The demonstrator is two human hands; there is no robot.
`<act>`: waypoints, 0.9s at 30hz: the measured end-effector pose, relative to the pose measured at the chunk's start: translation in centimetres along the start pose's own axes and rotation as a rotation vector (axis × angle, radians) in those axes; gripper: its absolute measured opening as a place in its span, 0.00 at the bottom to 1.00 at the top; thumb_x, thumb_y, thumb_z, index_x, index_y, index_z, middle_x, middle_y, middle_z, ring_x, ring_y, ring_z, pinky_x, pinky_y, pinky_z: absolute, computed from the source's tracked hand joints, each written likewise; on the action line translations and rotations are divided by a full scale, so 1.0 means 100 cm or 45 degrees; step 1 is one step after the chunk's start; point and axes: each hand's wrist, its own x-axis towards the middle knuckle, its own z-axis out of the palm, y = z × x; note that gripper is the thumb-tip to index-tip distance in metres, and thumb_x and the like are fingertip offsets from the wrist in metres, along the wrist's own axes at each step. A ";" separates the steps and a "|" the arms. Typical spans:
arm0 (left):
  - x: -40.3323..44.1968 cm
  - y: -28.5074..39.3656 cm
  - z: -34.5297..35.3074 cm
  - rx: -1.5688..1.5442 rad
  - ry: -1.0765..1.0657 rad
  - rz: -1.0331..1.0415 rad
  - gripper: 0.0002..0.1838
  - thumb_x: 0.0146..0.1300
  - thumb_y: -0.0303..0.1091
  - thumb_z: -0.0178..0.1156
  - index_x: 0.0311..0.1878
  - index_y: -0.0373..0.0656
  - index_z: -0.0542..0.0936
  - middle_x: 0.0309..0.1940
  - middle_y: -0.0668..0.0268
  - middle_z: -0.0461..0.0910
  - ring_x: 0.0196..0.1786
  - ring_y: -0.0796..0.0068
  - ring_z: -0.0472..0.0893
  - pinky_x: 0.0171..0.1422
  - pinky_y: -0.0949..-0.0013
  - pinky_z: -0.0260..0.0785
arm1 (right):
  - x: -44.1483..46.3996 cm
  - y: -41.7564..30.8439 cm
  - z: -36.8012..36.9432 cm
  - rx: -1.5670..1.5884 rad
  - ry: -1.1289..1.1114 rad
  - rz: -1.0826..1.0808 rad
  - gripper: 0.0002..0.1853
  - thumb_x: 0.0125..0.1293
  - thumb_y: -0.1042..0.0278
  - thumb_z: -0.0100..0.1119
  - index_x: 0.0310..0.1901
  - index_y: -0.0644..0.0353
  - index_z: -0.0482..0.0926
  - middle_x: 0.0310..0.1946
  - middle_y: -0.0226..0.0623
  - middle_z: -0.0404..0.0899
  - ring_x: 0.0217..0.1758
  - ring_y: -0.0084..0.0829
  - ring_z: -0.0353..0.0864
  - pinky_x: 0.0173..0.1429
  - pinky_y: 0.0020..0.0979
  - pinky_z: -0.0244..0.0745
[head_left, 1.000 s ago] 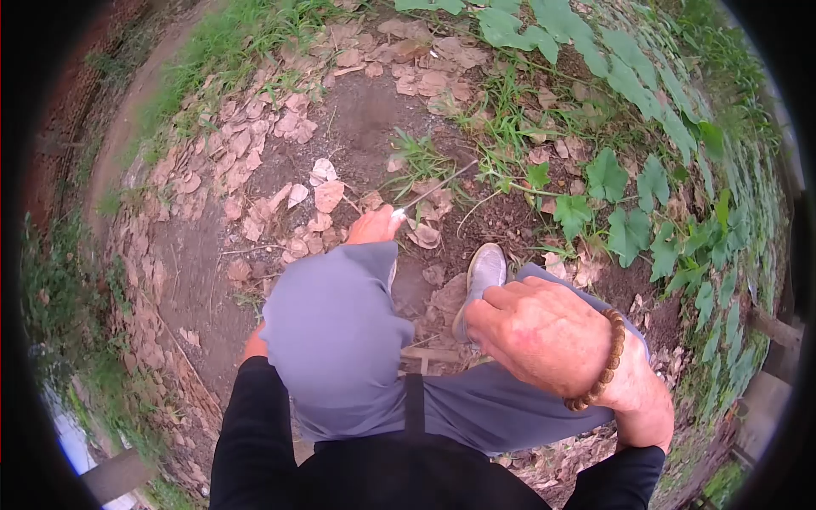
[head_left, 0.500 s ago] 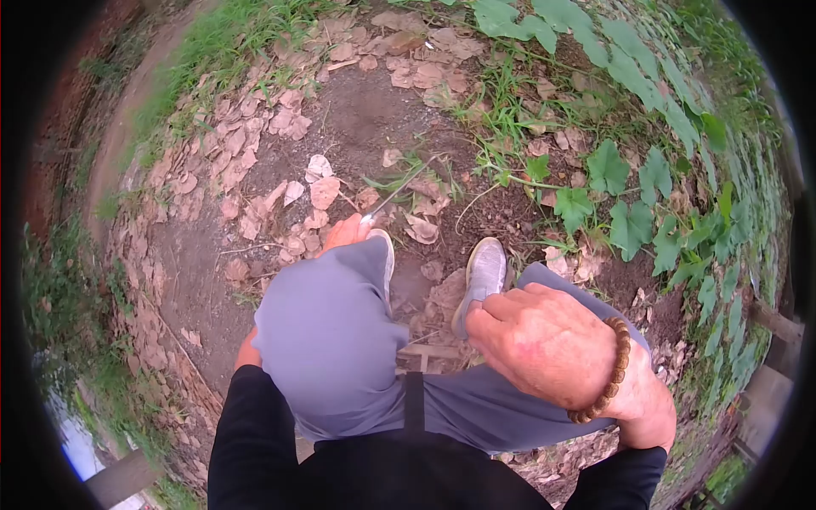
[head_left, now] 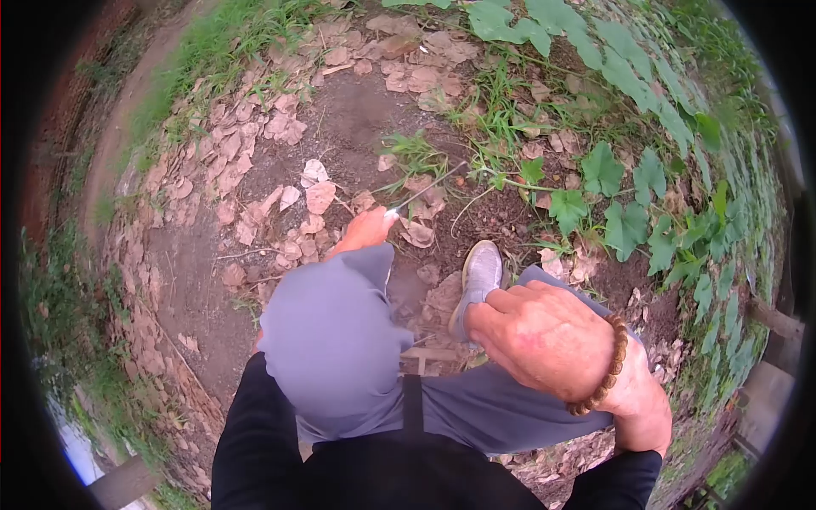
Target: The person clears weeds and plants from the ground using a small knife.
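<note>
Beyond my left knee, my left hand [head_left: 367, 229] is closed round the pale end of a thin, long metal tool [head_left: 431, 184]. The tool's slim grey shaft slants up and right, low over the soil beside a grass tuft [head_left: 415, 157]. Its exact kind is not clear, and my fingers cover most of the grip. My right hand [head_left: 544, 340], with a brown bead bracelet [head_left: 614, 367] at the wrist, is curled closed over my right knee. Its fingertips face away from me, so anything inside is hidden.
Dry brown leaves [head_left: 229, 161] litter the bare soil. A broad-leaved green vine [head_left: 625, 225] spreads on the right, with a stem reaching toward the middle. My right shoe [head_left: 483, 270] stands near the tool. Wooden boards [head_left: 769, 404] show at the right edge.
My left hand and the tool have moved forward and to the right, away from my left shoe. The grass tuft now stands more upright. My right hand stays on the knee.
</note>
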 end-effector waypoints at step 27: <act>-0.046 0.044 -0.036 0.042 0.027 -0.056 0.21 0.74 0.51 0.51 0.47 0.39 0.77 0.40 0.41 0.81 0.47 0.36 0.79 0.50 0.41 0.67 | -0.008 -0.001 0.002 0.008 -0.064 0.068 0.04 0.65 0.70 0.59 0.37 0.58 0.75 0.29 0.37 0.76 0.37 0.40 0.81 0.44 0.41 0.73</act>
